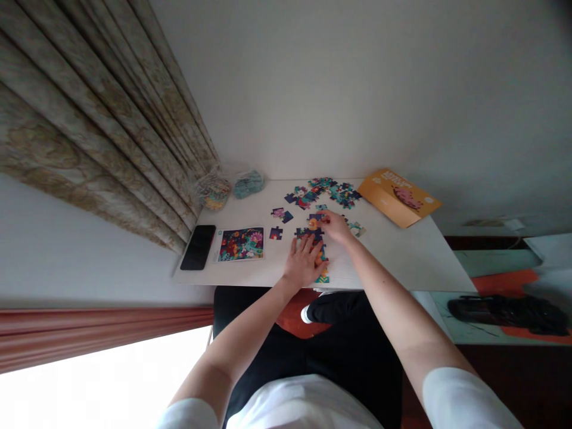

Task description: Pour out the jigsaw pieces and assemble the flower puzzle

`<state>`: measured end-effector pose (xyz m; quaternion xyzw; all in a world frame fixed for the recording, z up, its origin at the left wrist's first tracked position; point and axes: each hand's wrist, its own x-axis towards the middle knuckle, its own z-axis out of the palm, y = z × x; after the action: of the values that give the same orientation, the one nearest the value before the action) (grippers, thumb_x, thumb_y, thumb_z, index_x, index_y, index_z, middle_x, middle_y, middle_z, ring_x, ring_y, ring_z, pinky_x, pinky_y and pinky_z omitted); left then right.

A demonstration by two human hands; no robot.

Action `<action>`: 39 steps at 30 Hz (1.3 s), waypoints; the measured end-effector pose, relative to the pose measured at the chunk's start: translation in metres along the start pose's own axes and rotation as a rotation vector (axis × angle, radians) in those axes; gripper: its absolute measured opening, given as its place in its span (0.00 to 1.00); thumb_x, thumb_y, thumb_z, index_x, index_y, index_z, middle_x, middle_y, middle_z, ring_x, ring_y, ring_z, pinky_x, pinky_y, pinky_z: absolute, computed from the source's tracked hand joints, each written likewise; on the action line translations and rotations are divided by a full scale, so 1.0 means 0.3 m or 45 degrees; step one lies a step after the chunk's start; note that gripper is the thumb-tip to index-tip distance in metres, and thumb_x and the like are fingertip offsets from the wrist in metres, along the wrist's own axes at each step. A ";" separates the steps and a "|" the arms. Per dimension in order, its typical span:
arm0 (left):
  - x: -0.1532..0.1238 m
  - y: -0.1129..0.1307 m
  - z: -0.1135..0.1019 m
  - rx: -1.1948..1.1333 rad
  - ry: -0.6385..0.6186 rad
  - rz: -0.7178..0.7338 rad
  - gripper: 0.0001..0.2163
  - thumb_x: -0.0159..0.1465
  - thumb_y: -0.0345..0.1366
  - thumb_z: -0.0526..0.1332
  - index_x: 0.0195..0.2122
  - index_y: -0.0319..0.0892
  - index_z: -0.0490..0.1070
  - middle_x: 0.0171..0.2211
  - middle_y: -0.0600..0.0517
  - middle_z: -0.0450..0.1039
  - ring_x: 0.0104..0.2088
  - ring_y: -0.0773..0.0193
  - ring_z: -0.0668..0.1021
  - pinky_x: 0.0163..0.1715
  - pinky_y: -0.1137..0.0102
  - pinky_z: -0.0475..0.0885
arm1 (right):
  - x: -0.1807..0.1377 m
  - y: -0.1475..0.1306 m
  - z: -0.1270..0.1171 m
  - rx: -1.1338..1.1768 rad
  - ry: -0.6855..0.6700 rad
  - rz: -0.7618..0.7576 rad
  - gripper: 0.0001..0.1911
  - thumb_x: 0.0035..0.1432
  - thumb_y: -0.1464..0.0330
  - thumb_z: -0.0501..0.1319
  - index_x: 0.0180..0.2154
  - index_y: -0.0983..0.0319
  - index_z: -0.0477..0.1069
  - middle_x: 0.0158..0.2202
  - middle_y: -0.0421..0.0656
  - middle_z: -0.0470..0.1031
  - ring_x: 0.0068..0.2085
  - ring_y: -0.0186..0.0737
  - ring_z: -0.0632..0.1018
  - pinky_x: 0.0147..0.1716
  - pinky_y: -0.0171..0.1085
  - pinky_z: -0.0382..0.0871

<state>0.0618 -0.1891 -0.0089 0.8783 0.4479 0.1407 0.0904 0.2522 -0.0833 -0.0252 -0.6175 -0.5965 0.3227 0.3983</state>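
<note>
My left hand (302,262) lies flat with spread fingers over a partly joined jigsaw puzzle (308,233), covering some of it. At the top of the joined part, the fingertips of my right hand (335,226) are pinched on a dark puzzle piece (322,218), mostly hidden by the fingers. Left of the joined part lie a pink-flowered piece (279,213) and a dark loose piece (276,233). A pale round-patterned piece (356,229) rests just right of my right hand. Behind both hands is a pile of loose puzzle pieces (324,186).
A printed reference picture (241,244) and a black phone (198,247) lie on the left of the white table (393,256). Clear bags of pieces (214,189) stand at the back left. An orange box (400,198) sits at the back right, against the wall.
</note>
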 end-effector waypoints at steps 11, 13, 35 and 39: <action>0.002 -0.004 0.009 -0.040 -0.002 -0.006 0.28 0.72 0.51 0.57 0.70 0.47 0.65 0.72 0.41 0.59 0.73 0.44 0.60 0.72 0.43 0.49 | 0.053 0.020 -0.014 -0.401 -0.106 -0.049 0.13 0.52 0.72 0.72 0.42 0.55 0.82 0.36 0.43 0.81 0.36 0.45 0.79 0.42 0.41 0.71; 0.003 -0.005 0.009 -0.040 -0.003 -0.004 0.28 0.71 0.51 0.58 0.70 0.48 0.65 0.72 0.41 0.59 0.73 0.44 0.60 0.72 0.43 0.49 | 0.061 0.020 -0.011 -0.396 -0.111 -0.031 0.13 0.51 0.72 0.74 0.40 0.55 0.83 0.36 0.43 0.80 0.36 0.45 0.79 0.43 0.41 0.70; -0.085 -0.024 -0.066 -0.072 -0.130 0.255 0.37 0.67 0.64 0.57 0.69 0.44 0.65 0.73 0.39 0.57 0.74 0.46 0.59 0.74 0.46 0.47 | -0.245 -0.001 0.011 -0.379 0.015 -0.455 0.19 0.69 0.61 0.59 0.57 0.56 0.76 0.62 0.50 0.74 0.64 0.52 0.73 0.65 0.55 0.67; -0.126 -0.032 -0.074 -0.029 -0.154 0.208 0.33 0.69 0.62 0.56 0.67 0.46 0.68 0.73 0.41 0.57 0.74 0.48 0.59 0.74 0.47 0.48 | -0.271 -0.006 0.021 -0.602 -0.062 -0.503 0.22 0.69 0.61 0.58 0.62 0.57 0.73 0.65 0.50 0.73 0.67 0.55 0.71 0.67 0.58 0.64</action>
<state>0.0260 -0.2136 0.0029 0.9177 0.3670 0.0992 0.1155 0.2393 -0.1633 -0.0329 -0.5572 -0.7730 0.1058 0.2841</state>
